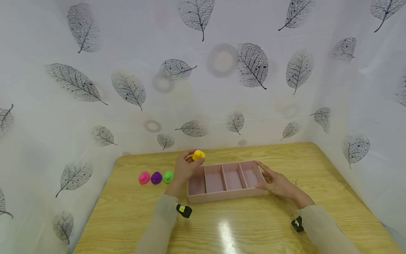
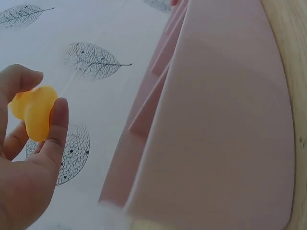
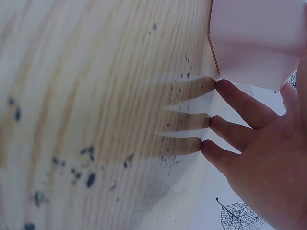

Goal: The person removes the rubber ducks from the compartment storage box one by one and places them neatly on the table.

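My left hand (image 1: 185,169) pinches a small yellow toy duck (image 1: 198,155) between thumb and fingers. The duck is held up at the back left corner of a pink box (image 1: 222,195) split into a row of compartments by thin dividers; no toys show in them. In the left wrist view the yellow duck (image 2: 39,112) sits at the fingertips, apart from the box wall (image 2: 225,115). My right hand (image 1: 279,184) holds the box's right end, thumb near its front corner and a finger at the back corner. Other fingertips of the right hand (image 3: 261,158) touch the table.
A pink toy duck (image 1: 144,178), a purple one (image 1: 156,178) and a green one (image 1: 168,177) stand in a row left of the box. All lie on a wooden table (image 1: 127,218). A white leaf-print curtain (image 1: 203,98) encloses the back and sides.
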Available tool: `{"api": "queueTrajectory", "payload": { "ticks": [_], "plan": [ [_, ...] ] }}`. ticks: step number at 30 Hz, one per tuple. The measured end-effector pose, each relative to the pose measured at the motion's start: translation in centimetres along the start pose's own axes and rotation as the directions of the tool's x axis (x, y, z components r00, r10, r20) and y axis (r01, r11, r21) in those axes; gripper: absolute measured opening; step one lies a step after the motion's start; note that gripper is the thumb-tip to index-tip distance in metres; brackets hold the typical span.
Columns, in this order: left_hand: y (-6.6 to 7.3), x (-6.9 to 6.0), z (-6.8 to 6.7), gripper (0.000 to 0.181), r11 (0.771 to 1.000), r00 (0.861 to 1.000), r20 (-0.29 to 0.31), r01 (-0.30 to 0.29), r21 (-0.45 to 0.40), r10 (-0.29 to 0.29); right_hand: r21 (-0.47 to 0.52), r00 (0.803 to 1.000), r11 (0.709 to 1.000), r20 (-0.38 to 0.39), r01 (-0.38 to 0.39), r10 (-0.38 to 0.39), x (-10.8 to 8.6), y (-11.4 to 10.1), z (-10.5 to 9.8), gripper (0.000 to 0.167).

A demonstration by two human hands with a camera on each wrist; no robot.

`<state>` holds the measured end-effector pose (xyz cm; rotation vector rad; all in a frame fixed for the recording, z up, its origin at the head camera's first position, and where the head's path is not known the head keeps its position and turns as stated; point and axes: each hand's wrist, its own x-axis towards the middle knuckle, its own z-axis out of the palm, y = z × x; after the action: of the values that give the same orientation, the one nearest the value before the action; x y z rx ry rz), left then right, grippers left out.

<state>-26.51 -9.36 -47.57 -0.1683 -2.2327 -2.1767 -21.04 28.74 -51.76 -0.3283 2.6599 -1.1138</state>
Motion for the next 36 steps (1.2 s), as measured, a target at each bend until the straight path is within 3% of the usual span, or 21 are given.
{"api": "queueTrajectory", "payload": {
  "ticks": [3,10,25,31,36],
  "plan": [
    [0.1,-0.3,-1.0,0.045,1.000,1.000,-0.015,0.003,0.021,-0.003,0.002,1.000,1.000,0.002,-0.004,0.004,0.0,0.0,0.0,0.093],
    [0.0,-0.8,-3.8,0.041,0.996,0.999,-0.005,-0.051,0.072,0.051,0.001,1.000,1.000,-0.001,-0.002,0.002,0.1,0.0,-0.1,0.093],
    [-0.4,-1.9,-10.3,0.044,0.981,0.995,-0.094,-0.022,0.194,0.041,-0.013,1.000,1.000,-0.004,0.007,-0.007,0.2,0.1,-0.1,0.093],
    [-0.1,-2.9,-12.6,0.045,0.953,0.990,-0.137,0.007,0.303,0.036,-0.007,1.000,1.000,-0.002,0.006,-0.007,0.1,0.1,0.0,0.092],
    [-1.3,-3.2,-14.6,0.044,0.933,0.981,-0.183,0.007,0.359,0.063,0.003,1.000,1.000,0.004,0.002,-0.002,-0.1,-0.3,0.0,0.092]
  ]
}}
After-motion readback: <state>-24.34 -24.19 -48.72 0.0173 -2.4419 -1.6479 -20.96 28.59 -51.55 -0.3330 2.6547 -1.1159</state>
